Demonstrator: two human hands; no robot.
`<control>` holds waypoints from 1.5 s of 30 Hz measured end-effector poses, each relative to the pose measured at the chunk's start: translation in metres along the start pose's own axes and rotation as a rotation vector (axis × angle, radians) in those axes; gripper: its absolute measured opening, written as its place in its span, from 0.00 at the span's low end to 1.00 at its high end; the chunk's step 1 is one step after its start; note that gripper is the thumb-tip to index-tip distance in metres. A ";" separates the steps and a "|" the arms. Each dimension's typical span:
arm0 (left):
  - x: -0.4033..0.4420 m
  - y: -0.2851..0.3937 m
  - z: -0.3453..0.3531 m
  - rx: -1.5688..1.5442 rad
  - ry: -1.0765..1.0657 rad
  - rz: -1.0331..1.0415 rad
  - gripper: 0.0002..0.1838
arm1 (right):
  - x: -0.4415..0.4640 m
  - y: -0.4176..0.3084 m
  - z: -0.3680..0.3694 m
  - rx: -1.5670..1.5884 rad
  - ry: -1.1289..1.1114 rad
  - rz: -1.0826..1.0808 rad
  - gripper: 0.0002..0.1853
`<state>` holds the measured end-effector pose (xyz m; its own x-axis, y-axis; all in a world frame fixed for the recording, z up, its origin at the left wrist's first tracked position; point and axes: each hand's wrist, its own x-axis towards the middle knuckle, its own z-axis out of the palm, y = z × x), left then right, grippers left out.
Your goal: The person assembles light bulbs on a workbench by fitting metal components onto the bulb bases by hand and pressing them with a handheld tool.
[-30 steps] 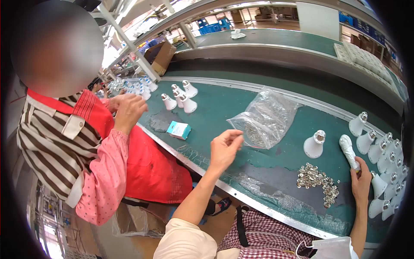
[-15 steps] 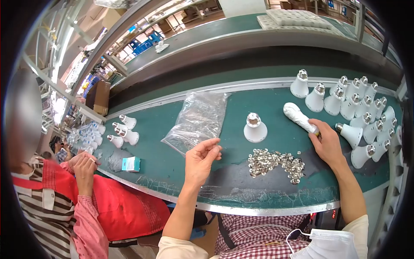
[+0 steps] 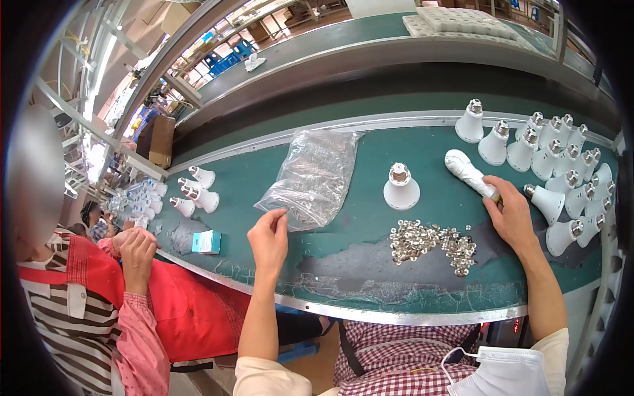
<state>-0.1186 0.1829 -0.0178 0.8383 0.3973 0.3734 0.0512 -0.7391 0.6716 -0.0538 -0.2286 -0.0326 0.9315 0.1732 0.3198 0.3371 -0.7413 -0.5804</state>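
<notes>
- One white face mask (image 3: 505, 373) hangs in front of the person's checked apron (image 3: 396, 353), at the near edge of the green-topped workbench (image 3: 370, 244).
- Left hand (image 3: 269, 241): thumb and fingertips pinched together beside the plastic bag's near corner; whether anything small is between them, I cannot tell.
- Right hand (image 3: 512, 211): fingers wrapped around the near end of one white-wrapped tool (image 3: 465, 170), which slants over the bench.
- One loose pile of small metal caps (image 3: 432, 244), dozens, too many to count, lies on the dark worn patch between the hands.
- One lone bulb housing (image 3: 401, 191) stands upright just beyond the pile, screw base up.
- One clear plastic bag (image 3: 314, 171) lies flat left of it, with many small pieces inside, too blurred to count.
- One teal-and-white carton (image 3: 207, 242) is on the left; its inside is hidden.
- A co-worker's two hands (image 3: 137, 251) are together at the bench's left edge.
- Roughly eighteen bulb housings (image 3: 523, 150) crowd the right end, overlapping, some tilted or lying.
- About five bulb housings (image 3: 205, 199) sit at the left, beyond the carton; more white-and-blue pieces (image 3: 142, 201) cluster past them, uncountable.
- One cardboard box (image 3: 162, 142) is farther left, contents hidden.
- White molded trays (image 3: 462, 28), stacked, and one crumpled white cloth (image 3: 253, 63) lie on the far green surface.
</notes>
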 end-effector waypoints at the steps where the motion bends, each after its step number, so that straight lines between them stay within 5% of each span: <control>1: 0.005 0.002 0.006 0.031 -0.045 0.011 0.07 | -0.001 0.000 0.001 -0.010 0.002 0.008 0.19; 8: -0.003 0.015 0.006 -0.017 0.006 0.030 0.06 | -0.002 -0.003 0.000 -0.063 0.083 -0.104 0.18; 11: -0.031 0.045 0.007 -0.246 -0.014 -0.053 0.05 | 0.004 -0.025 -0.010 -0.414 0.307 -0.408 0.17; 15: -0.068 0.101 0.051 -0.416 -0.362 0.055 0.05 | -0.012 -0.051 0.009 0.252 0.039 -0.484 0.14; 20: -0.071 0.122 0.080 -0.422 -0.408 0.172 0.03 | -0.019 -0.040 0.008 0.205 -0.035 -0.522 0.11; 24: -0.047 0.070 0.035 -0.047 -0.015 0.139 0.04 | -0.010 -0.020 0.003 0.131 0.120 -0.450 0.08; 29: -0.019 0.024 -0.002 0.323 0.024 0.141 0.06 | -0.008 -0.017 0.005 0.140 0.147 -0.409 0.07; 35: 0.016 0.003 0.021 0.363 -0.013 0.189 0.06 | -0.007 -0.021 0.001 -0.041 0.125 -0.309 0.12; 37: 0.002 0.016 0.019 0.143 0.198 0.220 0.05 | -0.006 -0.013 -0.006 -0.130 0.062 -0.260 0.20; 40: -0.036 0.062 0.021 0.063 0.081 0.217 0.05 | -0.004 -0.007 -0.010 -0.272 0.069 -0.136 0.30; 43: -0.052 0.082 0.052 -0.020 -0.266 0.360 0.06 | -0.003 0.001 -0.008 -0.350 0.085 -0.063 0.30; 45: -0.047 0.082 0.074 -0.005 -0.317 0.440 0.07 | -0.003 0.007 -0.011 -0.380 0.054 -0.006 0.29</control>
<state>-0.1139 0.0631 -0.0278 0.9027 -0.1329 0.4093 -0.3433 -0.7958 0.4988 -0.0560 -0.2418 -0.0298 0.9175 0.1516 0.3678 0.2587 -0.9297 -0.2622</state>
